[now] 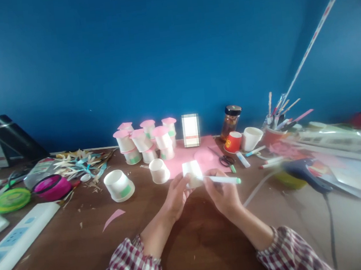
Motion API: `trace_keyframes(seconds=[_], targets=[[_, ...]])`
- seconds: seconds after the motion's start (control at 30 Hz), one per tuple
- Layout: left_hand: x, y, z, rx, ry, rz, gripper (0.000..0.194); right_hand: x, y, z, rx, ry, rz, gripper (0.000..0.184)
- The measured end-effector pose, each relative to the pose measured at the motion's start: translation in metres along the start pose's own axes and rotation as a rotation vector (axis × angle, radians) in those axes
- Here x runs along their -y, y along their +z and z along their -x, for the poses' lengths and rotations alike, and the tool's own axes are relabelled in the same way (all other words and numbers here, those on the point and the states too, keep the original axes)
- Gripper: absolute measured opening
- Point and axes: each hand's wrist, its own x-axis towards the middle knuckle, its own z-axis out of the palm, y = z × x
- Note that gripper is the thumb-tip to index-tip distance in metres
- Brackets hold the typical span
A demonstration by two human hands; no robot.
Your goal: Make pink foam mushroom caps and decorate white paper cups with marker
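Note:
My left hand (176, 195) is closed round a white paper cup (193, 171), held just above the brown table. My right hand (222, 193) grips a white marker with a green cap (225, 180), its tip against the cup's side. Both hands meet over the table's middle, in front of a pink paper sheet (183, 158). Two more upturned white cups (118, 185) (159, 170) stand to the left of my hands.
A stack of pink-topped cups (145, 141) stands at the back by the blue wall. Scissors (225, 159), a red cup (233, 142), a jar (230, 121) and a pen holder (273, 131) are at right. A glue gun (307, 173) and a power strip (17, 240) flank the sides.

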Motion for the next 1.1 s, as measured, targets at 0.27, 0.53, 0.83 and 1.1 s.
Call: trace_keyframes(seconds=[0.27, 0.53, 0.83, 1.1], targets=[[-0.0023, 0.001, 0.0007, -0.002, -0.007, 0.014, 0.026, -0.0019, 0.0002, -0.0008, -0.021, 0.006, 0.002, 0.016], [-0.0015, 0.0003, 0.0006, -0.009, 0.0, 0.009, 0.025, -0.0033, 0.0001, -0.0009, -0.03, 0.011, -0.005, 0.013], [-0.0019, 0.0001, 0.0005, -0.01, -0.008, 0.034, 0.022, -0.0028, -0.0014, -0.0024, -0.032, 0.009, -0.002, 0.015], [-0.0019, -0.0005, 0.0008, 0.002, 0.008, 0.021, 0.026, -0.0034, -0.002, -0.003, -0.056, 0.0, 0.014, 0.017]])
